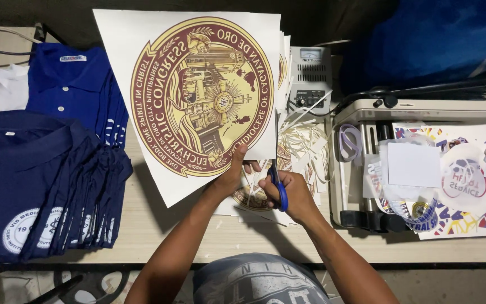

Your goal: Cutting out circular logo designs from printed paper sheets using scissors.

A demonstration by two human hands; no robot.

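A printed sheet [192, 95] is pinched at its lower edge by the left hand [233, 171] while blue scissors [279, 188], gripped in the closed right hand [293, 194] just beside, are trimming it; careful turning along the round emblem seems called for next.

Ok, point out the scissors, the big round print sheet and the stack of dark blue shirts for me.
scissors [280, 191]: head view, on the blue handle in the right hand.
print sheet [198, 90]: head view, middle of the round gold design.
dark blue shirts [40, 180]: head view, front of the top shirt.
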